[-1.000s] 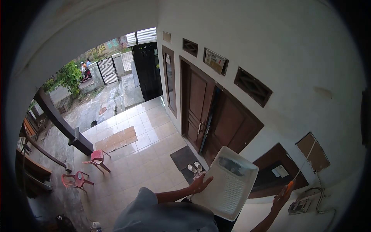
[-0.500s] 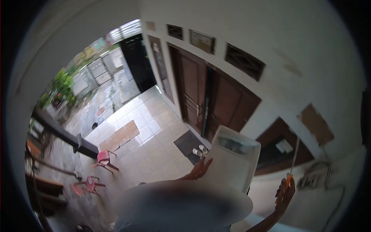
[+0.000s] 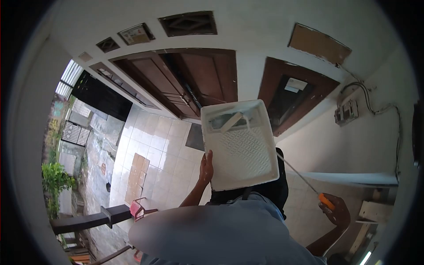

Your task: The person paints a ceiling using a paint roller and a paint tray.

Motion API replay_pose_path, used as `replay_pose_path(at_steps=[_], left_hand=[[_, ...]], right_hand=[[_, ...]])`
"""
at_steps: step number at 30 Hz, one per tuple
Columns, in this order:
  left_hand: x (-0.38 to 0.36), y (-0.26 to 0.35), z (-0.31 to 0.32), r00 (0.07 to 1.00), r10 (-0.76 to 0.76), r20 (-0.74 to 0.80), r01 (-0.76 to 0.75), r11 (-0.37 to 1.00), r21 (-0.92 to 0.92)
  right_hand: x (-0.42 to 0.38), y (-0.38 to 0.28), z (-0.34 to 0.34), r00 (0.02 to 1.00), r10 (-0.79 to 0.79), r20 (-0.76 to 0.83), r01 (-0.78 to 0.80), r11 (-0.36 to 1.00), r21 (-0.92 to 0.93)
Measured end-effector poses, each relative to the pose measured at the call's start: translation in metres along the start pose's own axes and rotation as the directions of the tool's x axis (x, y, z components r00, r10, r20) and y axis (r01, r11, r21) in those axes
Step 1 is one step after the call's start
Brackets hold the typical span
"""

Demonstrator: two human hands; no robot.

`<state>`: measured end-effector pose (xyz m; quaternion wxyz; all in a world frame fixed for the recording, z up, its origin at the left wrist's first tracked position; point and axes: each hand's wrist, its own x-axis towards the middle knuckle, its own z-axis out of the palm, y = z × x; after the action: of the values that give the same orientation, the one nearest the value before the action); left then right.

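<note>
My left hand (image 3: 206,168) grips the left edge of a white paint tray (image 3: 211,154), held out in front of my body. The tray has a textured ramp and a well at its far end with some wet paint in it. My right hand (image 3: 335,210), lower right, is closed around the orange handle of a paint roller (image 3: 300,175). Its long thin rod reaches over the tray's right rim. The small pale roller head (image 3: 232,123) lies in the well.
A brown double door (image 3: 201,75) and a brown-framed window (image 3: 300,95) are in the wall ahead. Cables run to an electrical box (image 3: 346,112) at right. Cardboard (image 3: 137,176) and a red chair (image 3: 140,210) are on the tiled floor at left. A wooden bench-like piece (image 3: 373,212) is lower right.
My view has turned to the right. The roller has come down from the wall side, its head now in the tray. My left hand has closed on the tray's edge.
</note>
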<state>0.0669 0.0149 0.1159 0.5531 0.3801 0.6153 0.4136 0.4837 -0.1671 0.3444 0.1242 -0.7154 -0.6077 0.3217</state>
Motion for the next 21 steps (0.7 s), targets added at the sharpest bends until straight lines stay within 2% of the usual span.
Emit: replay_pose_path(at_steps=[1, 4, 7, 8, 9, 11, 12, 15, 18, 20, 21], left_hand=[[-0.003, 0.006, 0.002, 1.0, 0.013, 0.007, -0.013, 1.0, 0.023], [-0.006, 0.009, 0.003, 0.998, 0.052, 0.017, -0.053, 0.997, 0.061], [-0.006, 0.003, 0.002, 0.998, 0.07, -0.005, -0.069, 0.996, 0.059], [-0.007, 0.003, 0.002, 0.997, 0.07, -0.016, -0.069, 0.996, 0.06], [-0.008, 0.003, 0.002, 0.997, 0.07, -0.028, -0.069, 0.996, 0.061], [-0.011, 0.009, 0.003, 0.997, 0.072, -0.028, -0.07, 0.996, 0.058], [-0.013, 0.011, 0.003, 0.997, 0.071, -0.027, -0.07, 0.996, 0.055], [-0.008, 0.001, 0.003, 0.998, 0.045, -0.038, -0.043, 0.996, 0.073], [-0.011, 0.006, 0.007, 0.997, 0.074, -0.037, -0.071, 0.995, 0.076], [-0.01, 0.003, 0.006, 0.998, 0.048, -0.046, -0.043, 0.993, 0.11], [-0.009, 0.002, 0.006, 0.998, 0.037, -0.05, -0.03, 0.991, 0.128]], right_hand=[[0.001, 0.0, 0.002, 0.995, -0.098, -0.001, 0.097, 0.995, -0.022], [0.024, -0.006, 0.028, 0.992, 0.097, 0.079, -0.104, 0.99, 0.092], [0.037, -0.04, 0.04, 0.972, 0.16, 0.173, -0.187, 0.97, 0.154], [0.035, -0.046, 0.036, 0.976, 0.163, 0.145, -0.184, 0.972, 0.144], [0.03, -0.042, 0.033, 0.998, 0.031, 0.046, -0.035, 0.996, 0.077], [0.018, -0.033, 0.024, 0.961, -0.251, -0.117, 0.24, 0.966, -0.1], [0.005, -0.037, 0.008, 0.996, -0.078, -0.042, 0.075, 0.995, -0.064], [-0.015, -0.075, -0.029, 0.978, 0.164, -0.129, -0.188, 0.962, -0.2], [-0.027, -0.076, -0.041, 0.943, 0.066, -0.326, -0.086, 0.995, -0.045], [-0.024, -0.062, -0.039, 0.878, -0.187, -0.442, 0.256, 0.961, 0.102], [-0.021, -0.055, -0.038, 0.836, -0.243, -0.492, 0.339, 0.934, 0.113]])
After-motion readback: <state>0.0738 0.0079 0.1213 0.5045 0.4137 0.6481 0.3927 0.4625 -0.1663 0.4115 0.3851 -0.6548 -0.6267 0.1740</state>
